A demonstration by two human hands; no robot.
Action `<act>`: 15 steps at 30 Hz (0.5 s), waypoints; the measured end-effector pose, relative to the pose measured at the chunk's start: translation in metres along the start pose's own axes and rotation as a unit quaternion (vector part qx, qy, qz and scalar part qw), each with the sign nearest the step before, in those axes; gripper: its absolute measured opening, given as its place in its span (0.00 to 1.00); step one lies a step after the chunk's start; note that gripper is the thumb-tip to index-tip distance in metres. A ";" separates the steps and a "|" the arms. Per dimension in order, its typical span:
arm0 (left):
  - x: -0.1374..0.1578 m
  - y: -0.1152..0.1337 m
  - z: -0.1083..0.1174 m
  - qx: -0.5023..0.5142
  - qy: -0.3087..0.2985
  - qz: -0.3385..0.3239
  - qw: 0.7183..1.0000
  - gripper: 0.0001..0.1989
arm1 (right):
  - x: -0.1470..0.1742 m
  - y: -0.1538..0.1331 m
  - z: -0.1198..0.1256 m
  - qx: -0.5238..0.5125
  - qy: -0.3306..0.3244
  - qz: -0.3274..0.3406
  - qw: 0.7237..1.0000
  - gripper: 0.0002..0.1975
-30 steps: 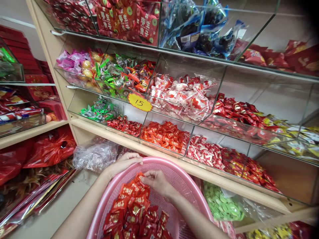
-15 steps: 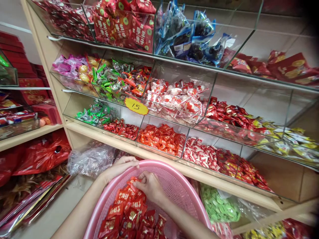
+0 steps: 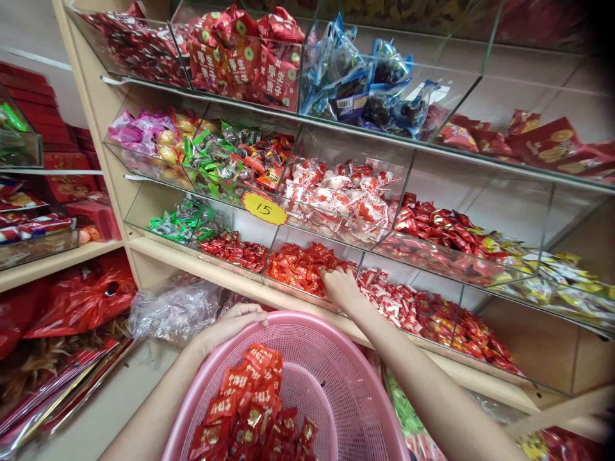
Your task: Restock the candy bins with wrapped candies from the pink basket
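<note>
Your left hand (image 3: 233, 328) has its fingers curled over the far-left rim of the pink basket (image 3: 358, 371) – prob. to steady it, since no other hand is on it. The basket sits just below and in front of your right fingers, prob. to keep the reach short. Red packets (image 3: 254, 397) are heaped in it, below your left fingers, toward your side; the mesh wall beneath your right hand (image 3: 342, 288) is bare.

Your right fingers are bent and nearly together at the right part of the orange-red packets (image 3: 300, 266) in the lowest bin row; can't tell if they've hold of one, as the knuckles hide the tips. Clear dividers split the row, presumably so kinds don't mix: white-and-red packets (image 3: 384, 294) just right of those fingers, dark red ones (image 3: 235, 250) farther left. A yellow price tag (image 3: 264, 208), marked 15, hangs above and left of them.

Surface: pale wooden shelf edge (image 3: 240, 285) just above your left fingers. Room: shop-like, w/ a crumpled plastic bag (image 3: 175, 310) left of that hand, pale floor (image 3: 115, 397) lower left.
</note>
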State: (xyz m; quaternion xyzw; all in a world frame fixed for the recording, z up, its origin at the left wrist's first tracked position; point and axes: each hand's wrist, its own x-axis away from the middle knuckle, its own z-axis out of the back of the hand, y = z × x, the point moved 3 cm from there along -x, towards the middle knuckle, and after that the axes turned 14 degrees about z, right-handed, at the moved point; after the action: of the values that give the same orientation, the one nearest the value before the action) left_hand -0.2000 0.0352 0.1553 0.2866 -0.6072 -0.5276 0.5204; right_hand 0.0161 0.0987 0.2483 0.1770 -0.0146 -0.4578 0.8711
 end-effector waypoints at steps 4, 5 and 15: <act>0.001 -0.002 -0.001 0.027 -0.002 0.021 0.999 0.15 | -0.006 0.003 -0.010 0.006 -0.035 -0.009 0.999 0.14; 0.001 -0.003 -0.001 0.031 -0.002 0.023 0.999 0.15 | -0.006 0.003 -0.010 0.006 -0.036 -0.012 0.999 0.14; -0.001 -0.005 0.000 0.027 0.000 0.026 0.999 0.17 | 0.008 0.002 0.010 -0.003 0.051 -0.009 0.999 0.09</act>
State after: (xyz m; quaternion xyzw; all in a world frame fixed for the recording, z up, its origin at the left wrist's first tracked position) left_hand -0.2007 0.0343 0.1499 0.2847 -0.6284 -0.4971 0.5263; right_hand 0.0202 0.0899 0.2575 0.1971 0.0329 -0.4564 0.8670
